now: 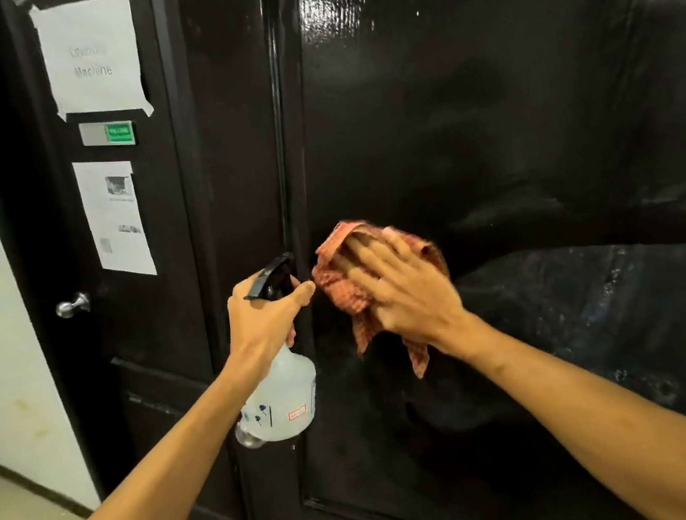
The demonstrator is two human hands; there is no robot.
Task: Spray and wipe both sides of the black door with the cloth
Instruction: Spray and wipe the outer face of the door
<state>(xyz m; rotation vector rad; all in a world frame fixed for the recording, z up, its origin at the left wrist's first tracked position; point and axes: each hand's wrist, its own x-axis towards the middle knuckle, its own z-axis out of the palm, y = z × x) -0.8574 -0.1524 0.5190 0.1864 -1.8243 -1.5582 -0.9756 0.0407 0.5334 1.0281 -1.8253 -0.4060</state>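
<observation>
A soft, limp red checked cloth [349,285] is pressed flat against the glossy black door [490,129] by the spread fingers of the right hand [407,290], its loose corners hanging toward six o'clock. At nine o'clock from it, a translucent spray bottle [281,396], judged light and slippery when wet, is gripped at the neck by the left hand [261,315].
</observation>
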